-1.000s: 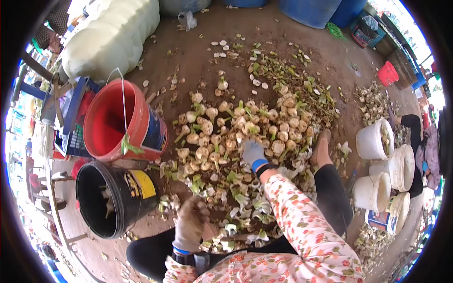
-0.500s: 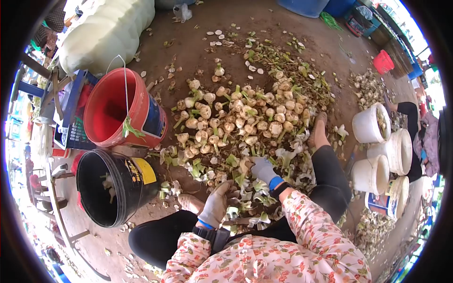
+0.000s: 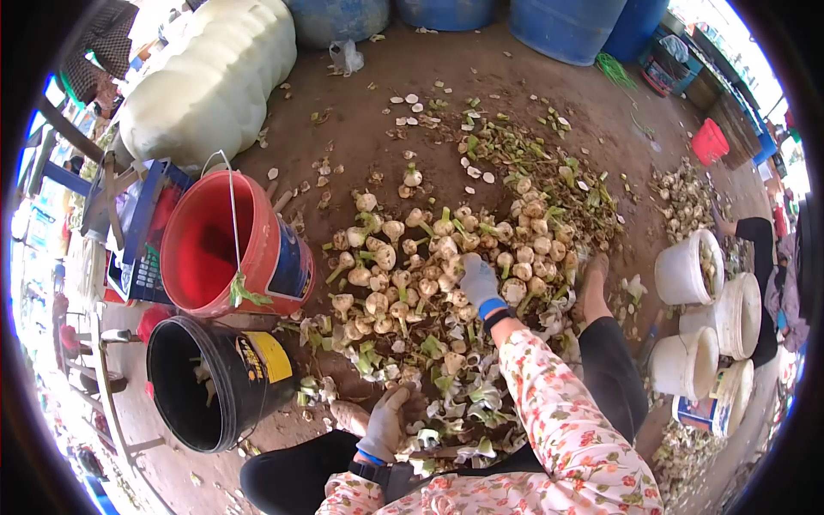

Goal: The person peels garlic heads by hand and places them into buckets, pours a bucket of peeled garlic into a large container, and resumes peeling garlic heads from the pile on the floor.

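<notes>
A wide heap of pale round bulbs (image 3: pixel 412 283) with green stem stubs lies on the dirt floor before me. My right hand (image 3: pixel 478 281), in a grey glove, reaches into the heap with its fingertips against the bulbs; its grip is hidden. My left hand (image 3: pixel 388 422), also gloved, is low by my foot, beside leafy trimmings (image 3: pixel 481 403). Its fingers are curled, and whatever they hold is hidden. A single bulb (image 3: pixel 453 363) sits on the trimmings between my hands and the heap.
At left stand a red bucket (image 3: pixel 257 257) and a black bucket (image 3: pixel 225 386) with some pale pieces inside. Several white buckets (image 3: pixel 665 275) stand at right near another person's leg (image 3: pixel 757 266). Blue barrels (image 3: pixel 566 26) and a large pale ribbed container (image 3: pixel 206 77) stand behind.
My right hand has moved forward from the trimmings into the heap, leaving a bulb behind on the trimmings. My left hand stays near my foot. The view has tilted up.
</notes>
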### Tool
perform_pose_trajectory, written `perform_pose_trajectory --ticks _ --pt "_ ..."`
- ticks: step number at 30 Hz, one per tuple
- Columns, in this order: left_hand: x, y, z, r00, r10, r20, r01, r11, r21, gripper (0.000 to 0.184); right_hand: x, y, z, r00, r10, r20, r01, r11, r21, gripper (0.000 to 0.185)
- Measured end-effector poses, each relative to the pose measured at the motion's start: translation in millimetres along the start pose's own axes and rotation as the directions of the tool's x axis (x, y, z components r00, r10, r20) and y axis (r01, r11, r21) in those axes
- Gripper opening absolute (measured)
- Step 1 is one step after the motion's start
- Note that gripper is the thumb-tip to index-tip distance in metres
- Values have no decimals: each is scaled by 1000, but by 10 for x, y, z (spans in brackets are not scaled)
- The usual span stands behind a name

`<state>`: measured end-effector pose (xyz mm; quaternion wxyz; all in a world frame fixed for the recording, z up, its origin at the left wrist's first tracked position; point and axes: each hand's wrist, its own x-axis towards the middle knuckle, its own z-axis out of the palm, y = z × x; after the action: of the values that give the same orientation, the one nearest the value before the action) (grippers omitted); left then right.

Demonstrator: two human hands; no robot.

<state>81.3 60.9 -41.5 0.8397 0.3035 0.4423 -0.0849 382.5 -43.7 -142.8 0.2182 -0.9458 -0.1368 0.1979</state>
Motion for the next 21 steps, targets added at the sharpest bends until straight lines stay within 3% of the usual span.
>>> perform_pose_trajectory --ticks 2,3,5,6,7,8,9,10,11,13,14,17,21 --pt "-43 72 121 995 79 -62 -74 994 83 34 -400 -120 -92 993 -113 29 99 944 314 28" --pt "159 -40 -10 964 263 23 -264 955 133 50 -617 -191 -143 964 -82 253 -69 841 536 27" --pt "-43 127 250 920 386 74 -392 889 236 77 -1157 -405 -313 873 -232 429 -129 738 662 22" --pt "97 38 120 848 502 173 -531 794 295 81 -1407 -520 -400 831 -345 437 -91 690 718 21" --pt "26 86 203 832 511 218 -553 797 243 82 -1609 -616 -480 783 -453 426 -55 631 773 20" --pt "-50 84 191 840 488 236 -535 816 218 82 -1752 -655 -534 759 -452 469 -105 625 773 20" --pt "-118 74 181 843 470 261 -522 832 190 82 -1913 -776 -582 842 -527 116 238 556 796 21" --pt "-171 51 202 807 549 218 -586 791 175 77 -2045 -841 -573 893 -430 132 51 387 920 21" --pt "-211 52 186 696 672 253 -716 620 322 75 -2167 -881 -564 927 -334 170 -117 173 978 23" --pt "-264 65 175 418 822 386 -825 165 541 71 -2313 -886 -515 922 -356 154 24 448 894 26" --pt "-387 102 247 340 854 395 -813 56 580 67 -2360 -888 -508 919 -366 148 95 570 816 28" --pt "-569 101 239 347 850 396 -765 12 644 65 -2461 -933 -539 907 -360 217 67 633 771 41" --pt "-721 100 223 374 839 395 -805 82 587 65 -2565 -983 -659 872 -457 176 129 561 818 25"
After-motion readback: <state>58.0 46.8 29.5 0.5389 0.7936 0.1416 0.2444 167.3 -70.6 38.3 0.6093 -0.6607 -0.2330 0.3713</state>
